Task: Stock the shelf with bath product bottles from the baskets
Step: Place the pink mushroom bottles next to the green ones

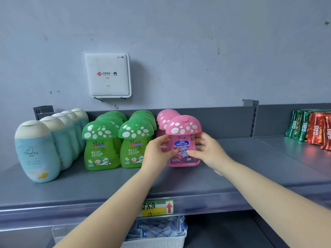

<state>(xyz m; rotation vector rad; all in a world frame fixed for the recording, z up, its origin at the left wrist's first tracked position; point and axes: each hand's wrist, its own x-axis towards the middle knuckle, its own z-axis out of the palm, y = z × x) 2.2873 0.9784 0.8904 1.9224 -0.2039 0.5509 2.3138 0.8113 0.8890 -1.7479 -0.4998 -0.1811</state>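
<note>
A pink mushroom-capped bottle [183, 129] stands upright on the grey shelf [107, 185], at the front of a row of pink bottles [165, 116]. My left hand [157, 153] grips its left side and my right hand [206, 151] grips its right side, fingers curled on the body. Two rows of green mushroom-capped bottles [100, 140] stand to the left. Further left runs a row of pale blue bottles with cream caps [36, 151].
Green and red snack packets [311, 127] sit on the shelf at the far right. A white router box [107, 75] hangs on the wall. Below the shelf edge with its price tag [157, 207], a white basket [157, 238] holds blue-white packets.
</note>
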